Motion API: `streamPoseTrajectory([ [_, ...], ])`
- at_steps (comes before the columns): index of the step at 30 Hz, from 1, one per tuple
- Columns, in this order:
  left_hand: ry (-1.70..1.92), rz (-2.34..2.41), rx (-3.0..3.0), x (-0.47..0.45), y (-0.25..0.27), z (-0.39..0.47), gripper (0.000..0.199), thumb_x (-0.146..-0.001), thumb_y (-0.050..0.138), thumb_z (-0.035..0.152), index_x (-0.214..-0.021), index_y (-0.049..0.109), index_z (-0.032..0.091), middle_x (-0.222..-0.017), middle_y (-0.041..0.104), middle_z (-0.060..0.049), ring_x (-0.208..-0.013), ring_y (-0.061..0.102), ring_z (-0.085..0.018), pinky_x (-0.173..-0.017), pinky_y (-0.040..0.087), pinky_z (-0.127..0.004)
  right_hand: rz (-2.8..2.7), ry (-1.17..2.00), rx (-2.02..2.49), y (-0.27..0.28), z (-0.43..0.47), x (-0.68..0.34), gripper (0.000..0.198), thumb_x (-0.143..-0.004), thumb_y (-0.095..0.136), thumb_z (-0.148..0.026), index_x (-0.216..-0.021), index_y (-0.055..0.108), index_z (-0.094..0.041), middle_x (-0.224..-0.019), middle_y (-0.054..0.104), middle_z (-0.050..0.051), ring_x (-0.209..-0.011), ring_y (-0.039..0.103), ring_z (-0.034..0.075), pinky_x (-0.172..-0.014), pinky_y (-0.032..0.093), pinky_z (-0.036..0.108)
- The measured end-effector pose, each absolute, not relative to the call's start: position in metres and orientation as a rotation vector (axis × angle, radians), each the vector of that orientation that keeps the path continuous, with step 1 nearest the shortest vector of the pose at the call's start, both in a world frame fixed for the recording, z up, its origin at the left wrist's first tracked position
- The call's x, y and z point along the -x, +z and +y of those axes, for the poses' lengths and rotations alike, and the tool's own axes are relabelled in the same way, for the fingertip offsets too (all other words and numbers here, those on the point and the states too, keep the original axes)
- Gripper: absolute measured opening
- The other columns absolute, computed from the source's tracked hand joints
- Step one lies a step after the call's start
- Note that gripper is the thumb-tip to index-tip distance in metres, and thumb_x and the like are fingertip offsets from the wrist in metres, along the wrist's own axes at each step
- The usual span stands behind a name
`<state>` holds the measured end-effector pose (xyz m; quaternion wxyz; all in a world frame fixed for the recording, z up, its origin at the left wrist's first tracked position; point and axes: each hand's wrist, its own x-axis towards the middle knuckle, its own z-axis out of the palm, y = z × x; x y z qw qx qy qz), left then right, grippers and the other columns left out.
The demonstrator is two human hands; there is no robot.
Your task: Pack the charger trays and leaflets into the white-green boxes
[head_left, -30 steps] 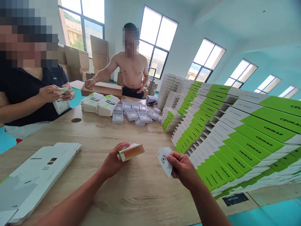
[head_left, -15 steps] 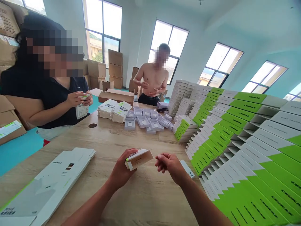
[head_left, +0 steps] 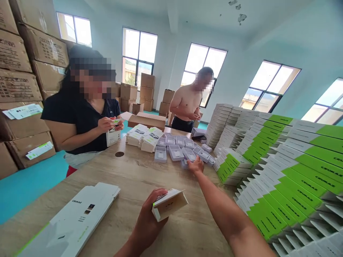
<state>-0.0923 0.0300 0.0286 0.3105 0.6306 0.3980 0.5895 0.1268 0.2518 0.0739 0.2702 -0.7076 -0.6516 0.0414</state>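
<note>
In my left hand [head_left: 150, 217] is a small white and green box [head_left: 171, 205], tilted, its open end facing right and its inside showing bare brown-grey card. My right hand [head_left: 196, 165] is stretched forward across the table, its thumb and fingers around the near end of a clear plastic tray [head_left: 189, 155]. That tray lies at the front of a loose heap of similar trays [head_left: 176, 152], several with a pale square piece inside. Flat white printed cartons [head_left: 77, 214] lie to the left of my left hand.
Tall stacks of white and green boxes [head_left: 289, 178] line the right side. Two piles of white packets [head_left: 151, 138] stand behind the trays, near an open cardboard carton [head_left: 147, 121]. One co-worker [head_left: 88, 121] holds a small box; another [head_left: 187, 103] stands at the far end.
My right hand has moved forward from beside the box to the plastic trays. My left hand still holds the box. The view has shifted, and the far co-worker has turned sideways.
</note>
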Motion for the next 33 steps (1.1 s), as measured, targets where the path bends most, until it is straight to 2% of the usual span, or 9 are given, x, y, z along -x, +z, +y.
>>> streamPoseTrajectory([
  [4, 1.597, 1.072, -1.646, 0.090, 0.032, 0.029, 0.036, -0.086, 0.067, 0.028, -0.122, 0.062, 0.023, -0.124, 0.068, -0.012, -0.113, 0.068, -0.028, -0.097, 0.057, -0.042, -1.771, 0.063, 1.872, 0.047, 0.170, -0.154, 0.067, -0.092, 0.062, -0.039, -0.149, 0.042, -0.009, -0.141, 0.058, 0.021, -0.131, 0.054, 0.035, -0.113, 0.042, 0.049],
  [11, 1.563, 1.018, -1.747, 0.085, 0.037, 0.022, 0.042, -0.081, 0.072, 0.025, -0.121, 0.062, 0.022, -0.125, 0.068, -0.011, -0.120, 0.066, -0.028, -0.103, 0.053, -0.042, -1.954, 0.083, 1.734, -0.004, -0.030, -0.202, 0.078, -0.082, 0.069, -0.063, -0.146, 0.048, -0.022, -0.144, 0.056, 0.019, -0.134, 0.052, 0.042, -0.109, 0.044, 0.057],
  [14, 1.572, 0.992, -1.812, 0.078, 0.035, 0.018, 0.042, -0.078, 0.071, 0.022, -0.119, 0.063, 0.023, -0.123, 0.069, -0.011, -0.119, 0.066, -0.028, -0.103, 0.053, -0.043, -1.984, 0.001, 1.616, 0.018, -0.078, -0.191, 0.062, -0.087, 0.069, -0.060, -0.138, 0.056, -0.027, -0.146, 0.056, 0.017, -0.135, 0.053, 0.041, -0.107, 0.046, 0.057],
  [17, 1.581, 1.021, -1.861, 0.068, 0.033, 0.011, 0.042, -0.078, 0.070, 0.017, -0.118, 0.065, 0.024, -0.125, 0.068, -0.010, -0.120, 0.065, -0.028, -0.105, 0.052, -0.044, -1.950, -0.020, 1.466, 0.062, -0.093, -0.157, 0.037, -0.096, 0.063, -0.050, -0.128, 0.063, -0.029, -0.119, 0.071, 0.012, -0.105, 0.070, 0.032, -0.086, 0.056, 0.045],
  [20, 1.590, 1.078, -1.896, 0.059, 0.031, 0.002, 0.043, -0.077, 0.066, 0.012, -0.117, 0.066, 0.026, -0.126, 0.068, -0.008, -0.120, 0.063, -0.028, -0.107, 0.050, -0.046, -1.933, -0.089, 1.338, 0.094, -0.083, -0.113, 0.026, -0.097, 0.063, -0.047, -0.112, 0.069, -0.026, -0.085, 0.073, 0.006, -0.070, 0.069, 0.024, -0.061, 0.049, 0.035],
  [23, 1.596, 1.134, -1.915, 0.057, 0.029, -0.004, 0.042, -0.079, 0.062, 0.011, -0.118, 0.066, 0.027, -0.122, 0.070, -0.008, -0.117, 0.063, -0.028, -0.105, 0.051, -0.048, -1.937, -0.346, 1.205, 0.102, -0.070, -0.077, 0.018, -0.103, 0.055, -0.030, -0.093, 0.069, -0.024, -0.072, 0.069, 0.005, -0.062, 0.064, 0.022, -0.056, 0.041, 0.033],
  [26, 1.602, 1.175, -1.917, 0.064, 0.027, -0.003, 0.040, -0.082, 0.059, 0.012, -0.119, 0.064, 0.025, -0.119, 0.070, -0.008, -0.114, 0.064, -0.028, -0.103, 0.052, -0.049, -2.023, -0.497, 1.047, 0.096, -0.063, -0.064, 0.022, -0.103, 0.050, -0.019, -0.096, 0.070, -0.023, -0.071, 0.069, 0.005, -0.062, 0.062, 0.021, -0.056, 0.039, 0.033],
  [30, 1.592, 1.137, -1.939, 0.075, 0.033, 0.001, 0.037, -0.084, 0.060, 0.014, -0.120, 0.062, 0.024, -0.120, 0.069, -0.010, -0.117, 0.063, -0.030, -0.104, 0.052, -0.050, -1.812, -0.078, 1.041, 0.100, -0.046, -0.088, 0.022, -0.095, 0.066, -0.036, -0.112, 0.071, -0.023, -0.085, 0.071, 0.006, -0.073, 0.062, 0.020, -0.066, 0.046, 0.032],
  [33, 1.565, 1.039, -1.962, 0.076, 0.040, 0.000, 0.036, -0.086, 0.062, 0.016, -0.121, 0.062, 0.024, -0.125, 0.068, -0.012, -0.123, 0.062, -0.029, -0.106, 0.051, -0.047, -1.472, 0.394, 1.191, 0.108, -0.023, -0.113, 0.035, -0.091, 0.066, -0.053, -0.092, 0.072, -0.019, -0.074, 0.062, 0.002, -0.064, 0.054, 0.017, -0.061, 0.044, 0.029],
])
